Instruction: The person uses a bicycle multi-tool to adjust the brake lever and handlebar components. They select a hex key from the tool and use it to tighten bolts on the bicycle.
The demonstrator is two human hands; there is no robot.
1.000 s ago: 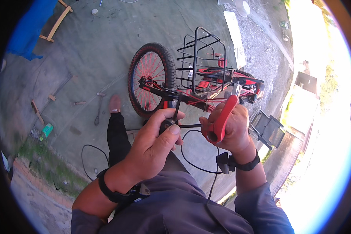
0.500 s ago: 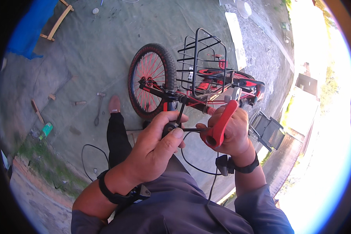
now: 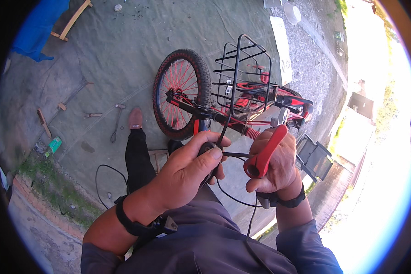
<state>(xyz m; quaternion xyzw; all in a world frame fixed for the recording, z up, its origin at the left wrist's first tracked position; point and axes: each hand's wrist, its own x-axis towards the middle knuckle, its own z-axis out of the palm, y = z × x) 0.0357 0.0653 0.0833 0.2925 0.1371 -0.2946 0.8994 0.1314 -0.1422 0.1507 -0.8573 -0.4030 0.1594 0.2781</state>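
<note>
I see the left hand [image 3: 180,176] pinching a round black part [image 3: 208,147]; the right hand [image 3: 282,163] curls behind a red lever [image 3: 268,154], its grip unclear. The right thumb now hangs clear of the black rod [image 3: 237,155], leaving steadying, I judge, to the left. The bicycle [image 3: 243,101] is near the ground sheet's [image 3: 118,45] right edge.

Nothing can be read: the pale mark [image 3: 135,126] on the reddish shoe [image 3: 135,117] and faint marks [image 3: 284,67] on the white strip [image 3: 280,41] along the ground sheet's [image 3: 123,68] right edge are too small.
</note>
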